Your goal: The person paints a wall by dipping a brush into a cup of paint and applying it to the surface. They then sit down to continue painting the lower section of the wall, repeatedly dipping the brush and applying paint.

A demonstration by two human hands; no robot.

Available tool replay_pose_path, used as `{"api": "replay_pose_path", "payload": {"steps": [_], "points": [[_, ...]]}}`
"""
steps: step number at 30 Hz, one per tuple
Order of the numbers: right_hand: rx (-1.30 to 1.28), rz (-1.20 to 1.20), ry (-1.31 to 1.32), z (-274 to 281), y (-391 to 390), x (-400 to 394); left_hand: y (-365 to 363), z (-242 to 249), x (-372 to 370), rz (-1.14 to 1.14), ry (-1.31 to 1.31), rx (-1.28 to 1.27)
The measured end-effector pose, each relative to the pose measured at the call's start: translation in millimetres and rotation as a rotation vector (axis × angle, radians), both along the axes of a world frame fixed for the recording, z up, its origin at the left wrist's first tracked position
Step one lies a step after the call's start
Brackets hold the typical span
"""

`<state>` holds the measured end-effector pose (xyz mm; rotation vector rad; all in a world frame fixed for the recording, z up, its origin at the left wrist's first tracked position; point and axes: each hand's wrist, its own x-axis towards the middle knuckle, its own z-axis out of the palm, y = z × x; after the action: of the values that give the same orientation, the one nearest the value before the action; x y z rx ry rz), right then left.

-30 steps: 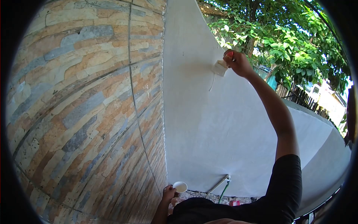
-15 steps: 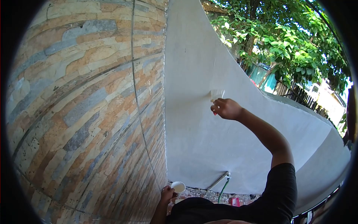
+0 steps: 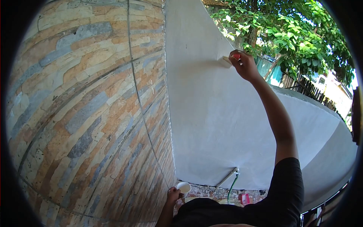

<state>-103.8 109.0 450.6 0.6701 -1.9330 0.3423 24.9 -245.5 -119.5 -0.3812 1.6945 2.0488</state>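
- Right hand: raised, fingers closed round the red handle of a paintbrush, its bristles at the grey wall.
- Left hand: low beside the stone-patterned wall, pinching the rim of a white cup.

Daylight glares white beyond the leafy tree, its leaves lit bright green, while the smooth gray wall lies in even shade with a soft, dark shadow beside the paintbrush. Fisheye distortion bows the stone-patterned tiles, black vignetting rings the view, and the brush looks slightly blurred.
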Motion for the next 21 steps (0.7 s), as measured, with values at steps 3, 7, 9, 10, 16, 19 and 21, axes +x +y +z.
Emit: {"api": "replay_pose_path", "payload": {"steps": [3,7,9,10,16,19,21], "points": [[0.319,-0.024,0.361,8.3,-15.3,6.0,-3.3,-4.4,1.1,-0.007,0.025,-0.013],[0.691,-0.188,0.297,-51.9,-18.3,-9.4,-9.9,-16.1,-2.7,-0.015,-0.059,0.003],[0.765,-0.098,0.229,-96.9,-18.5,-12.6,-16.3,-11.6,-0.4,-0.012,-0.088,0.008],[0.827,-0.102,0.197,-119.8,-20.6,-9.8,-19.7,-8.6,0.4,-0.020,-0.097,-0.016],[0.749,-0.057,-0.158,-231.3,-16.4,-2.9,-36.2,-9.6,13.9,-0.004,-0.141,-0.062],[0.368,0.107,-0.273,-246.4,-12.3,-6.4,-39.1,-13.9,14.7,0.004,-0.130,-0.037],[0.030,0.156,-0.413,-236.8,-1.7,-10.0,-42.7,-12.7,18.2,-0.011,-0.135,-0.056]]}}
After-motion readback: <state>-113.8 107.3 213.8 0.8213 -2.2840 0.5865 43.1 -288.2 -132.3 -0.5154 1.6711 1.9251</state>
